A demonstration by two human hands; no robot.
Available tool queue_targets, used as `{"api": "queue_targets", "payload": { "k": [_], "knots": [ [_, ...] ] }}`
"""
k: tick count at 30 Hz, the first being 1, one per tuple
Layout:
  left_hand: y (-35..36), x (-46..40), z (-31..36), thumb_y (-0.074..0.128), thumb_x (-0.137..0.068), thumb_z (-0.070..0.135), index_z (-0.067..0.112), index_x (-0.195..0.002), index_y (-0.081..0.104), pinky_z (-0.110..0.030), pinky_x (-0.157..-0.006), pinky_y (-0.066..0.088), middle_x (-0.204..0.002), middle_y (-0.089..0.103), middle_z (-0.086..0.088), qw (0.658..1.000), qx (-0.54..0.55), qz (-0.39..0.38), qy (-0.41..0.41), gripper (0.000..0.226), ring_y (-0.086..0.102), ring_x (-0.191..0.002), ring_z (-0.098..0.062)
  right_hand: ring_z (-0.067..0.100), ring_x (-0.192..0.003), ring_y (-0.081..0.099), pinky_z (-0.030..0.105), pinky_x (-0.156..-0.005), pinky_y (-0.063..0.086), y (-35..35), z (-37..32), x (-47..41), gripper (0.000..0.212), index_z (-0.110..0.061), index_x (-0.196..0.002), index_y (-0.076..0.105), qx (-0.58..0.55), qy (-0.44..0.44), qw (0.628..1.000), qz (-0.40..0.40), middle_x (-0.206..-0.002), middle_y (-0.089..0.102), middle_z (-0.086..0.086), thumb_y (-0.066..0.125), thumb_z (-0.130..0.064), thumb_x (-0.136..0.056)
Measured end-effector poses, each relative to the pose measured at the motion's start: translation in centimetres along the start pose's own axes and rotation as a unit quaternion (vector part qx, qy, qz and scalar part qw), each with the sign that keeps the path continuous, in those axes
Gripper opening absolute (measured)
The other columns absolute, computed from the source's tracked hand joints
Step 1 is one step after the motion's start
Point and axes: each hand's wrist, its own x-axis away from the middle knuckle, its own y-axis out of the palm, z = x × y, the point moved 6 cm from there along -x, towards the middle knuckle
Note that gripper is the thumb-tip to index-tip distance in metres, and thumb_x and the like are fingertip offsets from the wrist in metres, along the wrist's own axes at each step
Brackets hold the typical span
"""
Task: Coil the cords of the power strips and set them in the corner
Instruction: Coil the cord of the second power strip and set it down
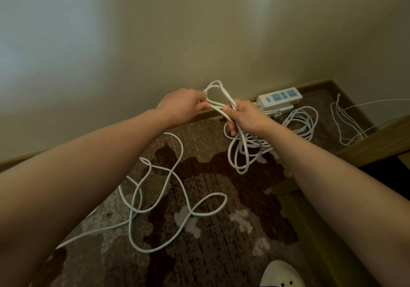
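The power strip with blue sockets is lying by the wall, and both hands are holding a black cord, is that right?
Not quite. The head view shows the cord is white, not black. The rest holds: the power strip lies by the wall, and the left hand and right hand both hold the cord.

Brown patterned carpet [221,231] with dark and pale blotches. Beige wall [199,31] behind, wooden skirting board [310,86] along its base. Thin white wire [346,120] lies looped on the carpet at far right, separate from the thicker cords, one strand running off right. Wooden furniture edge [372,140] along the right side. White perforated slipper [281,274] at bottom edge.
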Motion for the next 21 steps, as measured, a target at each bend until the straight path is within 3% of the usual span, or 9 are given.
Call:
{"api": "queue_targets", "payload": {
  "k": [7, 13, 17, 21],
  "knots": [
    [-3.3, -0.5, -2.8, 0.049, -0.092, 0.046, 0.025, -0.085, 0.064, -0.032, -0.06, 0.036, -0.074, 0.054, 0.003, 0.996, -0.028, 0.056, -0.059, 0.027, 0.051, -0.074, -0.023, 0.025, -0.06, 0.067, 0.037, -0.063, 0.056, 0.8, -0.1, -0.4, 0.022, -0.015, -0.086, 0.051, -0.045, -0.005, 0.998, -0.032, -0.061, 0.064, 0.004, 0.047, -0.027, -0.104],
    [-2.5, 0.2, -3.8, 0.05, -0.092, 0.046, 0.021, -0.075, 0.057, -0.031, -0.056, 0.032, -0.066, 0.05, 0.003, 0.995, -0.001, 0.052, -0.088, 0.031, 0.051, -0.07, -0.025, 0.01, -0.044, 0.041, 0.031, -0.05, 0.041, 0.6, -0.6, -0.3, 0.023, -0.019, -0.084, 0.053, -0.071, -0.007, 0.997, 0.022, -0.053, 0.044, -0.007, 0.052, -0.034, -0.101],
    [-1.3, 0.9, -3.8, 0.05, -0.094, 0.041, 0.017, -0.086, 0.063, -0.032, -0.059, 0.037, -0.07, 0.054, 0.001, 0.997, 0.02, 0.014, -0.075, 0.029, 0.054, -0.073, -0.024, 0.008, -0.044, 0.044, 0.026, -0.045, 0.038, 0.9, -0.6, 0.0, 0.027, -0.021, -0.075, 0.057, 0.029, -0.006, 1.0, 0.004, -0.053, 0.05, -0.01, 0.072, -0.04, -0.087],
    [-1.0, 1.4, -4.8, 0.052, -0.094, 0.037, 0.017, -0.092, 0.063, -0.033, -0.066, 0.039, -0.084, 0.061, -0.005, 0.996, 0.025, -0.023, -0.08, 0.023, 0.054, -0.079, -0.025, 0.008, -0.047, 0.044, 0.028, -0.049, 0.037, 0.8, 0.1, 0.0, 0.034, -0.019, -0.078, 0.06, 0.141, 0.014, 0.99, 0.0, -0.057, 0.049, -0.005, 0.067, -0.052, -0.087]
  ]
}}
